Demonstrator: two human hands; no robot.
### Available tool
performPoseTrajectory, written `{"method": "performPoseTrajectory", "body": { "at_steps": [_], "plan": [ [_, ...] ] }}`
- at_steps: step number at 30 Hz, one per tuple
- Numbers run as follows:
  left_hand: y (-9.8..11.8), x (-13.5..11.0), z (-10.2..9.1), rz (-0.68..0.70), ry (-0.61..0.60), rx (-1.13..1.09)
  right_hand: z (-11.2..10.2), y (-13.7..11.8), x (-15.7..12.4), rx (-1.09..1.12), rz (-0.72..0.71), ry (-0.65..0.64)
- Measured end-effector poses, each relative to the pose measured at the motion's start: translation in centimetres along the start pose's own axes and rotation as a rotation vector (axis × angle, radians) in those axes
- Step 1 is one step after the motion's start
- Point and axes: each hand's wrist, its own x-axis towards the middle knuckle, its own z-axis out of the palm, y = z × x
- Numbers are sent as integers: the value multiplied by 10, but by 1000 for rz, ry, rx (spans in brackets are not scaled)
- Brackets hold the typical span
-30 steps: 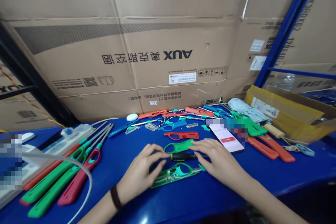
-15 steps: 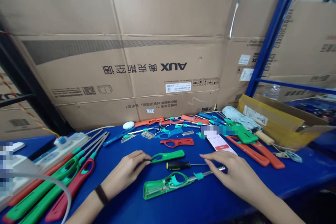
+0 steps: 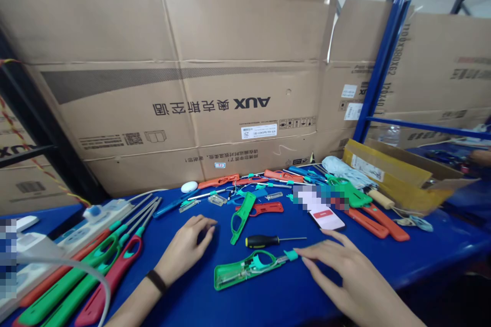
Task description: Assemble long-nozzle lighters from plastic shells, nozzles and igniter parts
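Observation:
My left hand (image 3: 190,242) hovers over the left middle of the table, thumb and fingers apart, holding nothing. Beside it lies a green handle cover (image 3: 248,205), slanted across the end of a red handle cover (image 3: 270,208). My right hand (image 3: 341,268) pinches the metal tube of an opened green gas lighter (image 3: 233,275), close to its teal collar (image 3: 292,255); the fingers hide the tube's end. The lighter's clear tank, teal trigger and wire show in the green half shell. Just behind it rests a black and yellow screwdriver (image 3: 264,241).
Several long-nosed lighters (image 3: 111,276) lie at left by a white power strip (image 3: 79,232). A phone (image 3: 326,217) lies right of centre. Loose lighter parts line the back, before a cardboard sheet (image 3: 215,76). A yellow-taped box (image 3: 387,173) stands at right.
My left hand has let go of the green cover, which now lies farther back and turned. My right hand has moved down onto the opened lighter's tube.

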Motion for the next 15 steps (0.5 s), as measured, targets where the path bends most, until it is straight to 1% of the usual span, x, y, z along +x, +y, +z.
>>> {"method": "performPoseTrajectory", "body": {
  "at_steps": [2, 5, 8, 12, 14, 15],
  "plan": [
    [6, 8, 3, 7, -46, -5, 0, 5, -12, -43, -14, -16],
    [18, 21, 11, 30, -94, 24, -1, 11, -27, -115, -33, 2],
    [28, 33, 20, -36, -121, 49, 1, 16, -37, -172, -1, 15],
    [35, 43, 22, -99, -102, 29, 8, 20, -42, -177, 36, 26],
    [36, 45, 20, -92, -88, 28, 13, 20, -40, -149, 29, 22],
    [36, 44, 18, -75, -99, 35, 15, 19, -39, -129, 27, 14]
  ]
}}
